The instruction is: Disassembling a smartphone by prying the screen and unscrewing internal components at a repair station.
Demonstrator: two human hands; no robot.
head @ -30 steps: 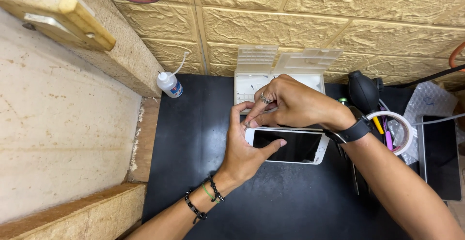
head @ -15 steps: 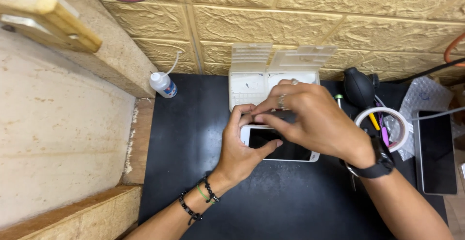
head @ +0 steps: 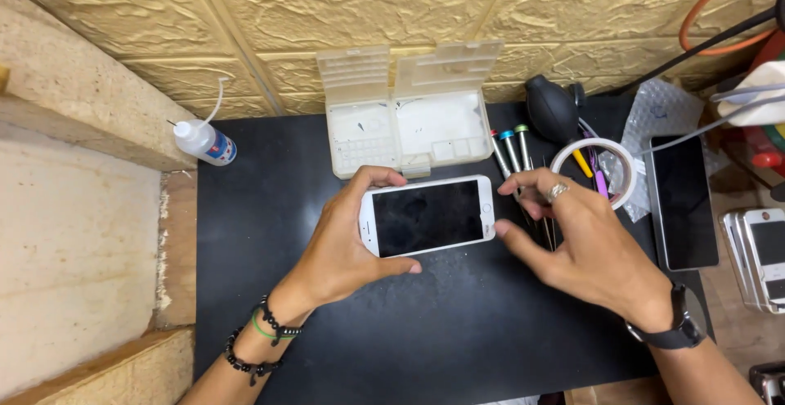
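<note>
the left hand (head: 343, 249) held a white slab-shaped smartphone with a dark glass screen (head: 427, 217) at the centre of the frame, its grip closed on the phone's left end, fingers over the top edge and thumb under the bottom edge. the phone lay face up, just off or resting on the black rubber mat surface (head: 458, 339); which of the two could not be told. the right hand (head: 585, 245) sat just beside the phone's right end, thumb tip near its lower right corner, fingers loosely curled and holding nothing visible, close to a row of thin screwdrivers with red, blue and green caps (head: 511, 151).

the step in hand looked like steadying the phone for work on it. a next move would seem to call for a firm hold by the left hand and a fine tool from the row right of centre.

above the phone stood an open translucent plastic parts box with small compartments (head: 409, 127). a small white squeeze bottle with a thin nozzle (head: 204, 141) lay at upper left, a black rubber air blower (head: 552, 106) and a roll of clear tape (head: 593, 172) at upper right, and a second dark-screened phone (head: 683, 200) at the right edge. a yellow textured brick-pattern wall (head: 368, 12) ran along the top.
</note>
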